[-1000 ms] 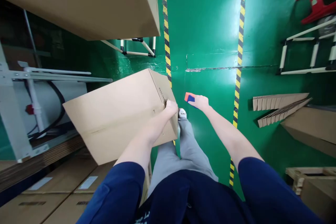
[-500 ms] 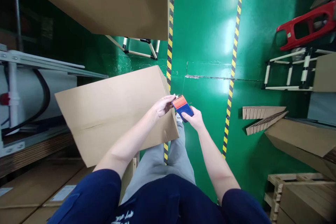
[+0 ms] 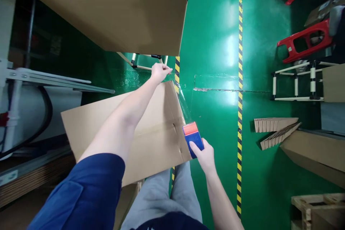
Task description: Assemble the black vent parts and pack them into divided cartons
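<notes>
My right hand [image 3: 205,154] grips a blue and orange tape dispenser [image 3: 193,138] beside the right edge of a brown cardboard box [image 3: 151,143]. A strip of clear tape [image 3: 183,103] stretches from the dispenser up toward my left hand [image 3: 161,72]. The fingers of my left hand are pinched on the tape's end, above the far edge of the box. The box lies tilted in front of my legs, partly covered by my left forearm.
A large cardboard box [image 3: 121,10] fills the upper left. White rails [image 3: 54,79] stand at the left. On the right are red stools [image 3: 307,39], a pipe frame [image 3: 296,99], folded cardboard [image 3: 276,125] and a wooden pallet [image 3: 304,205]. Striped tape [image 3: 239,115] marks the green floor.
My left hand has moved up and away from the dispenser, drawing out clear tape. My right hand and the dispenser are lower in view. More of the large upper box shows.
</notes>
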`<state>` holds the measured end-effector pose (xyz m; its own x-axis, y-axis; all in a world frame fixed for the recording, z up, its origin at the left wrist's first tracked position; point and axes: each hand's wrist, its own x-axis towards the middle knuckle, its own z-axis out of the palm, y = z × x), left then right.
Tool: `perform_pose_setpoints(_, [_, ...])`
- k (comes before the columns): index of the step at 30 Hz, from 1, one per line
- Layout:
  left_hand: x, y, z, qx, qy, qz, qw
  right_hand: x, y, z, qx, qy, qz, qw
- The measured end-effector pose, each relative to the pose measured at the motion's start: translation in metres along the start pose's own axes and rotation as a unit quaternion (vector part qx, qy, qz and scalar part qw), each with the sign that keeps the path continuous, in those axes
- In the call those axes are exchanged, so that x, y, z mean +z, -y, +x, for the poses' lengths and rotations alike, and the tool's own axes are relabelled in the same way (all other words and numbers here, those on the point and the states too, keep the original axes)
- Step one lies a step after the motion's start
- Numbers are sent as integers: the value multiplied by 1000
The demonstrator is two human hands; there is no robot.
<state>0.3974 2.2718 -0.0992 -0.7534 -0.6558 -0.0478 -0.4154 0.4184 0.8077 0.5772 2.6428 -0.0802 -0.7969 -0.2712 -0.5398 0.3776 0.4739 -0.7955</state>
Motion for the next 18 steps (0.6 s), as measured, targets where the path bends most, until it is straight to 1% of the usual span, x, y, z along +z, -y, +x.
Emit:
perform_pose_setpoints(2, [3,12,20,2,8,45,999,5,-5,0,3,-1,13,1000])
perform_pose_setpoints(5, [13,33,24,-29,-4,74,997,15,-5,12,-1,-1,6,1000])
perform_pose_setpoints(6, [16,38,23,-42,0,83,996,19,-5,16,-1,-1,1,1000])
perform_pose_setpoints(7, [20,43,23,-53,19,94,994,22,-6,20,1,-2,-5,1000])
perform_pose_setpoints(10, [29,47,27,-68,113,138,982,29,-11,26,14,-3,-15,1000])
perform_pose_setpoints(11, [31,46,28,-64,128,159,977,30,-13,27,19,-4,-18,1000])
perform_pose_setpoints(12, [32,45,27,-58,123,186,973,31,-14,27,25,-5,-22,999])
perform_pose_setpoints(14, [29,41,17,-49,72,227,970,31,-15,26,33,-4,-31,999])
perform_pose_setpoints(15, [26,39,8,-43,57,233,970,30,-14,25,36,-3,-36,999])
perform_pose_setpoints(16, [22,39,-4,-30,55,224,973,30,-12,25,38,-2,-42,998])
perform_pose_setpoints(18, [13,40,-32,13,74,172,982,29,-10,26,38,1,-52,998])
